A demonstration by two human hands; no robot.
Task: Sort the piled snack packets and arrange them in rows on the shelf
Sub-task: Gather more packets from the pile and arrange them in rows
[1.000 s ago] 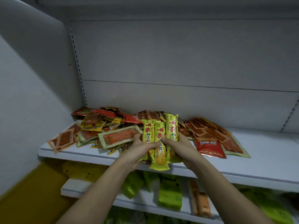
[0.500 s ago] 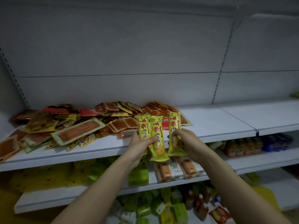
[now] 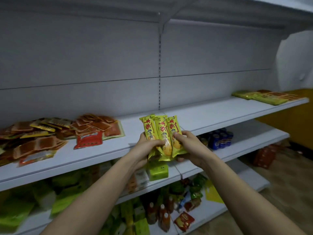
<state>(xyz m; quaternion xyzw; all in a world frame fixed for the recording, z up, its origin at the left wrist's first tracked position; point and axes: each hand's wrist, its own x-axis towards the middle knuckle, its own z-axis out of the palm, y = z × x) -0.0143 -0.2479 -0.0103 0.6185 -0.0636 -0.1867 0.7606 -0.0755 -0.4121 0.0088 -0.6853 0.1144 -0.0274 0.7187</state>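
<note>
- Head-camera view showed my left hand [image 3: 147, 148] and my right hand [image 3: 188, 146] together gripping three long yellow-green glossy foil snack packets [image 3: 162, 135], fingers curled round the lower halves, thumbs pressed on the fronts.
- Those packets stood nearly upright, side by side and touching, with crimped ends and red lettering, held just above the front edge of the flat white metal shelf [image 3: 211, 116].
- On the left part of that shelf lay the loose heap of flat orange and red plastic sachets [image 3: 50, 134], overlapping at many angles, some with yellow strips.
- One crinkled red pouch [image 3: 89, 139] lay at the heap's near right edge.
- At the far right end of the shelf lay a low flat stack of yellow-green and orange packets [image 3: 264, 97], well apart from my hands.
- Below, blurred green boxes [image 3: 159, 170] and brown bottles [image 3: 162, 216] sat on lower shelves.
</note>
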